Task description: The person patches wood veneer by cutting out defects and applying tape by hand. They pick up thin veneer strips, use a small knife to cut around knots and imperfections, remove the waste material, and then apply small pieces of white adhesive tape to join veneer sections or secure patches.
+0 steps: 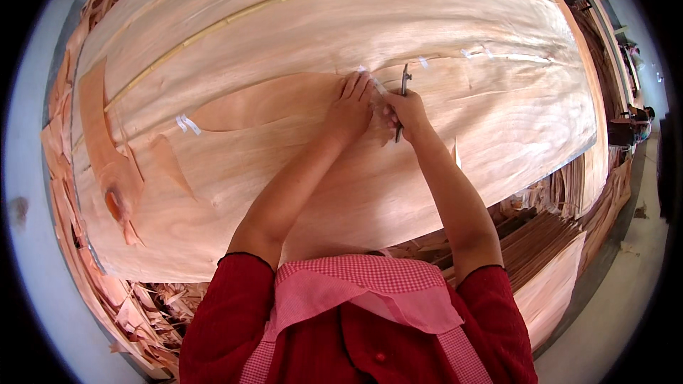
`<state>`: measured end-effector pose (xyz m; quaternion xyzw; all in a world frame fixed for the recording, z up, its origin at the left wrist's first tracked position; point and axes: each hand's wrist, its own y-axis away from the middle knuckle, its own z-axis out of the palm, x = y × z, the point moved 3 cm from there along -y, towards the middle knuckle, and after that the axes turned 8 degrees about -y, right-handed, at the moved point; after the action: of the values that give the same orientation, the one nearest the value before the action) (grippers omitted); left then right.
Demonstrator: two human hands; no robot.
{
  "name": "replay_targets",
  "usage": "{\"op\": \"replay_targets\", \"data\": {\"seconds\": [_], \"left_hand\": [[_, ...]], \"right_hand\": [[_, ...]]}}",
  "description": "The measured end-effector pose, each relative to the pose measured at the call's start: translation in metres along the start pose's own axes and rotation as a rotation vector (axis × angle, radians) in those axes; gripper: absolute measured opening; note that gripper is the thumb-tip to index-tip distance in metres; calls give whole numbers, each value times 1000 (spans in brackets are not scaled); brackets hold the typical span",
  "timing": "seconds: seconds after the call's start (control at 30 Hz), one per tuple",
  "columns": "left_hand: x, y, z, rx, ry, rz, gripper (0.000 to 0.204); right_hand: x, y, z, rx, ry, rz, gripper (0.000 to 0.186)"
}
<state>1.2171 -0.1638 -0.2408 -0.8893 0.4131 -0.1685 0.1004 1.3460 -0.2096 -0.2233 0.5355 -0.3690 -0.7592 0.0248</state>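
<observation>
A large sheet of pale wood veneer (pixel 341 192) lies spread before me, with a long split across its middle. My left hand (pixel 351 108) rests flat on it, fingers extended beside the split. Just to its right, my right hand (pixel 405 112) is closed round a slim dark metal tool (pixel 405 78) with a small knob near its upper end; its exact kind is unclear. A strip of clear tape (pixel 379 87) runs between the two hands. Short pieces of whitish tape (pixel 187 124) cross the split at the left, and another piece of tape (pixel 424 62) is farther right.
A narrow yellowish strip (pixel 235 18) curves over the far part of the sheet. A loose darker veneer piece (pixel 107 149) lies at the left. Veneer scraps (pixel 139 316) heap at the lower left, and stacked veneer sheets (pixel 544 249) are at the lower right. Another person (pixel 640 115) is at the far right.
</observation>
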Motion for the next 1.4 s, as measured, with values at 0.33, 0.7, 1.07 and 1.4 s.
{"op": "replay_targets", "data": {"seconds": [0.33, 0.7, 1.07, 1.4], "left_hand": [[1, -1, 1, -1, -21, 105, 42], [10, -1, -4, 72, -32, 113, 39], [15, -17, 0, 44, 86, 64, 36], [16, -22, -4, 11, 5, 170, 41]], "right_hand": [[9, -8, -5, 68, 48, 29, 19], [-30, -6, -20, 113, 1386, -411, 19], [-30, 25, -72, 21, 332, -18, 18], [-12, -24, -27, 69, 94, 26, 14]]}}
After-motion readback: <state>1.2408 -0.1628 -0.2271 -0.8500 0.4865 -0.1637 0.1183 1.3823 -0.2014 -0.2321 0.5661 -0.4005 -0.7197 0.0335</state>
